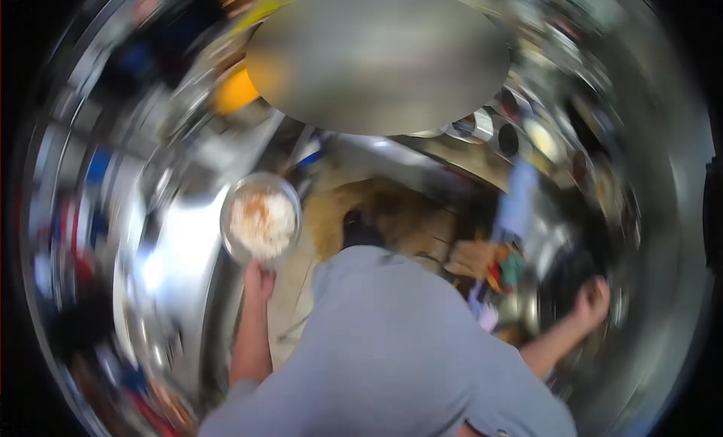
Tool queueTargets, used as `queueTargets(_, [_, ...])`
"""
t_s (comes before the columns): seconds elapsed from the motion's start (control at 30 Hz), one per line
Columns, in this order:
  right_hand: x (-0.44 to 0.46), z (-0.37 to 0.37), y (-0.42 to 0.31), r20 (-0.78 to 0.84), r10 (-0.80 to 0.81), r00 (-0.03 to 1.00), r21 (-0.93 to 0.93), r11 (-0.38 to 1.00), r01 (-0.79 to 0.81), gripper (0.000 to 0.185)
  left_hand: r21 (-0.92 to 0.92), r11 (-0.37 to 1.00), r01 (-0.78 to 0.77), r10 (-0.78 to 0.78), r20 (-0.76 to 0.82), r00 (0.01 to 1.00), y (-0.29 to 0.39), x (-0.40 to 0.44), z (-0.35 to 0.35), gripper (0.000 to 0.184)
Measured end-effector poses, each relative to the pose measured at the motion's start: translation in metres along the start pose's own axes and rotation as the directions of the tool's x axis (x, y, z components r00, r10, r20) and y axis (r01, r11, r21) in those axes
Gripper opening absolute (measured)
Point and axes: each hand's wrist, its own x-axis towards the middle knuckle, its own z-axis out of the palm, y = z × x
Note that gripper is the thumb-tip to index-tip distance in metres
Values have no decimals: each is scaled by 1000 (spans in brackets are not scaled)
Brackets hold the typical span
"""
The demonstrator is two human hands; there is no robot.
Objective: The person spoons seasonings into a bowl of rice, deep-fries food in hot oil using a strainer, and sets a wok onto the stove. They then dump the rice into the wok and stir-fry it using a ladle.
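Observation:
My left hand (260,281) is closed on the near edge of a round metal bowl (227,220). Inside the bowl lies white, grainy food (273,224) that looks like rice, with a reddish-brown powder or sauce on top. Over on the right, my right hand (593,303) is held out with its fingers curled, beside a dark round pan (565,282). Blur hides what those fingers hold, if anything.
A shiny metal counter (177,245) runs along the left. Metal containers (506,138) and other blurred items line the right. Brown cardboard-like material (471,258) sits near the right counter. Below is a tiled floor (301,305) with a brown mat (331,222).

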Motion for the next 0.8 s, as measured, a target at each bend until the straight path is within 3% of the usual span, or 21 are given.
queueTargets(0.03, [-6, -20, 4, 155, 97, 983, 290, 947, -139, 14, 79, 993, 92, -95, 45, 994, -12, -3, 41, 13])
queueTargets(0.07, [-49, 16, 9, -34, 0, 999, 348, 937, 12, 18, 195, 971, 140, -166, 125, 978, -25, -3, 77, 21])
queueTargets(0.1, [-79, 28, 4, 13, 86, 996, 415, 906, -83, 15, 291, 945, 147, -206, 183, 961, -36, -5, 114, 26])
queueTargets(0.13, [-96, 20, -5, 94, 75, 993, 461, 881, -110, 12, 438, 881, 179, -311, 252, 916, -42, 0, 142, 32])
queueTargets(0.2, [-142, 12, -11, -141, -1, 990, 208, 978, 30, 4, 667, 730, 146, -471, 337, 815, -53, -5, 226, 37])
queueTargets(0.23, [-158, 18, -11, -292, -42, 955, 31, 998, 53, 9, 697, 717, 2, -448, 458, 768, -59, -33, 277, 42])
queueTargets(0.3, [-190, 11, 8, -375, -100, 922, -211, 977, 20, 21, 696, 680, -228, -432, 633, 642, -76, -42, 351, 53])
queueTargets(0.37, [-220, -29, 34, -304, -28, 952, -173, 984, -26, 31, 684, 580, -442, -507, 728, 462, -85, -83, 408, 48])
queueTargets(0.43, [-244, -59, 62, -526, -175, 832, -626, 742, -240, 41, 494, 390, -777, -531, 810, 249, -110, -68, 470, 48])
queueTargets(0.47, [-256, -69, 70, -538, -193, 820, -617, 753, -228, 41, 530, 435, -728, -546, 798, 254, -122, -114, 501, 44])
queueTargets(0.5, [-268, -77, 80, -456, -380, 805, -816, 539, -208, 45, 393, 509, -766, -558, 828, 54, -156, -102, 534, 43])
queueTargets(0.53, [-276, -78, 90, -323, -531, 783, -940, 273, -203, 48, 473, 454, -755, -662, 746, 70, -165, -146, 557, 42])
queueTargets(0.6, [-299, -48, 87, -345, -552, 759, -931, 301, -204, 47, 456, 448, -769, -761, 646, -60, -229, -157, 614, 40])
queueTargets(0.63, [-308, -31, 82, -365, -559, 744, -923, 321, -211, 45, 449, 318, -835, -787, 617, 32, -254, -182, 633, 38])
queueTargets(0.7, [-320, -7, 76, -348, -580, 737, -935, 275, -225, 47, 512, 358, -781, -868, 491, -75, -297, -225, 654, 31])
queueTargets(0.77, [-323, 0, 74, -352, -607, 713, -936, 232, -264, 49, 431, 224, -874, -919, 391, -42, -337, -258, 672, 27])
queueTargets(0.8, [-321, 0, 74, -274, -640, 718, -959, 123, -257, 50, 385, 179, -905, -943, 328, -47, -350, -273, 677, 27])
